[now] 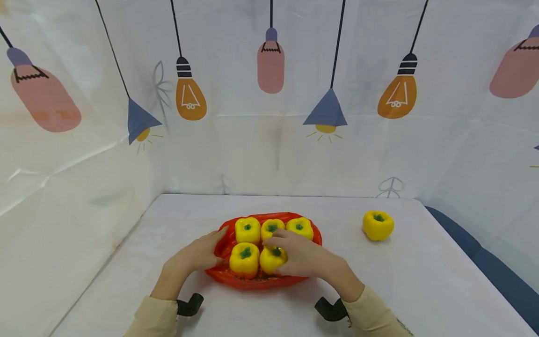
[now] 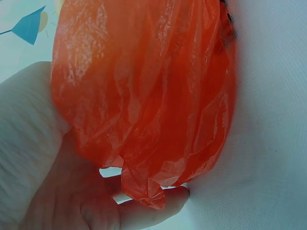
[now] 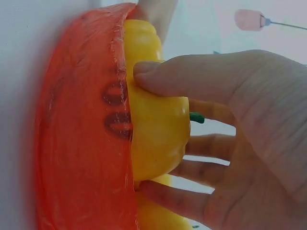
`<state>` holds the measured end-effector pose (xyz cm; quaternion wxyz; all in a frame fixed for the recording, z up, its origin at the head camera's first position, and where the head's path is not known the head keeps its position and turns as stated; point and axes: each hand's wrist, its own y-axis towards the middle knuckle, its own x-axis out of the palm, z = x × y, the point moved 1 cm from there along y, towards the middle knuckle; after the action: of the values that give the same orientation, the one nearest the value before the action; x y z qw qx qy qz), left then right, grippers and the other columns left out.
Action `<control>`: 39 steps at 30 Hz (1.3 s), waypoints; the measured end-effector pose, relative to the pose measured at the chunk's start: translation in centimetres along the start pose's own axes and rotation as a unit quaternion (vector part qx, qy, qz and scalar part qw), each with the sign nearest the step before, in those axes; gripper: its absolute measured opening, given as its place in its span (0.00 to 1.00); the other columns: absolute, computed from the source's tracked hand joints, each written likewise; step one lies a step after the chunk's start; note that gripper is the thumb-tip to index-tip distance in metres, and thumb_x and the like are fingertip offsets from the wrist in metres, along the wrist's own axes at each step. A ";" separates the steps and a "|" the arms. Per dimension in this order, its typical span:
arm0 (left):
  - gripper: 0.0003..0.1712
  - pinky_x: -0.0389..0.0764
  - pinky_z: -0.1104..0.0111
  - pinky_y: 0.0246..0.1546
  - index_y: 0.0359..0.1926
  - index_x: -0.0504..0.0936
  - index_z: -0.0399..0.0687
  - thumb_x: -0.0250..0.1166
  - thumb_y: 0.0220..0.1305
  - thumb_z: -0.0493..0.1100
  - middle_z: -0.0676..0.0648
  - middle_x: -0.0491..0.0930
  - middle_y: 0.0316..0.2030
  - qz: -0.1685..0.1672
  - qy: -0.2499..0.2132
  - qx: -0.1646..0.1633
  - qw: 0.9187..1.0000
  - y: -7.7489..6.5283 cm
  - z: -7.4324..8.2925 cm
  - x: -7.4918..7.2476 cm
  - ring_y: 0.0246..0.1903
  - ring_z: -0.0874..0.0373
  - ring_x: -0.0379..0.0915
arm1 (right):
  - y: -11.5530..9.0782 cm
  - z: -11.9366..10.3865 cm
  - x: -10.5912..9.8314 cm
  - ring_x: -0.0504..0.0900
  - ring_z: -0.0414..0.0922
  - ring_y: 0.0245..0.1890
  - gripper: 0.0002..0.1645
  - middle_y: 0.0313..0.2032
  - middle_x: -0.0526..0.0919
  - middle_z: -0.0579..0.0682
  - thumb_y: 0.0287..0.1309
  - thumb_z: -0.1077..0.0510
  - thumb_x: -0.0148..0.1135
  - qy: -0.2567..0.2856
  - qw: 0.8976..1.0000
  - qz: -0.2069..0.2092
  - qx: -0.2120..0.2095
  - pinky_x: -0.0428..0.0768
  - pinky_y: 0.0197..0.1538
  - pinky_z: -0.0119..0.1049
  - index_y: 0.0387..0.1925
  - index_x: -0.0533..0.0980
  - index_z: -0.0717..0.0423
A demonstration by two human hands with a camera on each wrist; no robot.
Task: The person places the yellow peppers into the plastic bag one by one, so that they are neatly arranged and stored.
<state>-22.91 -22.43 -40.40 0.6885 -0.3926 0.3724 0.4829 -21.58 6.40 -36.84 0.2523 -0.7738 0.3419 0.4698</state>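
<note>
A red plastic bag (image 1: 237, 283) lies opened out on the table, several yellow bell peppers (image 1: 247, 230) with green stems standing in it in two rows. At the bag's left side, my left hand (image 1: 201, 252) holds its edge; in the left wrist view the fingers (image 2: 148, 213) pass behind the crinkled red plastic. My right hand (image 1: 304, 255) grips the front right bell pepper (image 3: 158, 129), with the thumb pressed on its near side and the fingers around the far side. That pepper sits within the bag's rim, partly covered by my hand.
Apart from the bag, one more yellow bell pepper (image 1: 378, 225) stands on the white table (image 1: 421, 290) at the right. A white sheet (image 1: 236, 154) printed with lamps hangs behind the table and along its left. Something dark blue (image 1: 476, 248) lies beyond the right edge.
</note>
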 end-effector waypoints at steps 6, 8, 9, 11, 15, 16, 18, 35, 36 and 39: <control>0.49 0.68 0.41 0.67 0.76 0.59 0.48 0.72 0.56 0.47 0.40 0.67 0.70 0.002 -0.001 0.003 1.000 -0.2 0.2 -0.1 0.68 0.41 0.64 | -0.4 0.5 -0.7 0.72 0.45 0.63 0.35 0.66 0.71 0.45 0.54 0.44 0.72 -0.006 1.000 0.017 -0.004 0.79 0.63 0.49 0.65 0.73 0.33; 0.49 0.69 0.41 0.66 0.76 0.59 0.48 0.72 0.56 0.47 0.40 0.68 0.70 0.004 0.001 0.005 1.000 -0.3 0.3 -0.2 0.68 0.41 0.65 | -0.7 0.9 -1.3 0.71 0.45 0.64 0.34 0.66 0.71 0.44 0.55 0.45 0.71 0.010 1.000 0.020 -0.006 0.79 0.63 0.49 0.64 0.73 0.34; 0.49 0.69 0.41 0.66 0.76 0.59 0.48 0.72 0.56 0.47 0.40 0.68 0.70 0.005 0.001 0.006 1.000 -0.3 0.3 -0.2 0.68 0.41 0.65 | -0.8 1.1 -1.6 0.72 0.45 0.63 0.34 0.65 0.72 0.44 0.55 0.46 0.71 0.020 1.000 0.021 -0.007 0.78 0.64 0.49 0.64 0.73 0.35; 0.49 0.69 0.41 0.66 0.76 0.59 0.48 0.72 0.56 0.47 0.40 0.68 0.70 0.004 0.001 0.005 1.000 -0.4 0.3 -0.2 0.67 0.42 0.66 | -1.1 1.7 -2.3 0.72 0.46 0.62 0.34 0.64 0.73 0.44 0.55 0.48 0.72 0.038 0.999 0.027 -0.006 0.78 0.64 0.50 0.64 0.73 0.38; 0.49 0.70 0.41 0.66 0.76 0.59 0.48 0.72 0.56 0.47 0.40 0.68 0.70 0.002 0.000 0.004 1.000 -0.5 0.4 -0.3 0.67 0.42 0.66 | -2.0 2.9 -4.0 0.74 0.48 0.59 0.34 0.61 0.75 0.47 0.56 0.50 0.72 0.067 0.996 0.051 0.011 0.79 0.62 0.52 0.64 0.73 0.43; 0.49 0.70 0.41 0.66 0.76 0.59 0.48 0.72 0.56 0.46 0.40 0.68 0.70 0.002 -0.001 0.004 1.000 -0.5 0.4 -0.3 0.67 0.42 0.66 | -2.2 3.3 -4.4 0.74 0.49 0.59 0.34 0.61 0.75 0.48 0.56 0.51 0.72 0.071 0.995 0.061 0.015 0.79 0.61 0.53 0.64 0.73 0.45; 0.49 0.70 0.41 0.66 0.76 0.59 0.48 0.72 0.56 0.46 0.40 0.68 0.70 0.002 -0.002 0.004 1.000 -0.5 0.4 -0.3 0.67 0.42 0.66 | -2.7 4.3 -5.2 0.74 0.50 0.59 0.33 0.61 0.76 0.48 0.56 0.53 0.71 0.072 0.994 0.080 0.025 0.81 0.59 0.53 0.64 0.73 0.46; 0.49 0.71 0.41 0.65 0.76 0.59 0.48 0.72 0.56 0.46 0.41 0.67 0.70 0.002 -0.003 0.002 1.000 -0.2 0.1 -0.1 0.67 0.43 0.66 | -7.1 14.2 -8.6 0.62 0.66 0.69 0.37 0.69 0.67 0.64 0.55 0.56 0.68 0.012 0.977 0.158 0.146 0.63 0.67 0.69 0.67 0.70 0.55; 0.49 0.70 0.41 0.65 0.76 0.59 0.48 0.71 0.57 0.47 0.41 0.67 0.70 0.002 -0.003 0.002 1.000 -0.1 0.1 -0.1 0.67 0.43 0.65 | -7.3 14.7 -8.6 0.63 0.66 0.68 0.37 0.68 0.67 0.65 0.54 0.56 0.69 0.006 0.976 0.159 0.151 0.64 0.67 0.69 0.66 0.70 0.55; 0.49 0.70 0.41 0.65 0.76 0.58 0.48 0.71 0.57 0.48 0.41 0.67 0.71 0.001 -0.002 -0.001 1.000 0.0 0.1 0.0 0.68 0.43 0.65 | -7.7 16.2 -8.6 0.67 0.67 0.64 0.37 0.66 0.68 0.67 0.51 0.56 0.70 -0.005 0.975 0.161 0.155 0.67 0.64 0.68 0.64 0.71 0.58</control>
<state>-22.88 -22.39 -40.36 0.6882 -0.3919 0.3706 0.4852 -27.45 25.32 -35.53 0.2923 -0.6580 0.5293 0.4488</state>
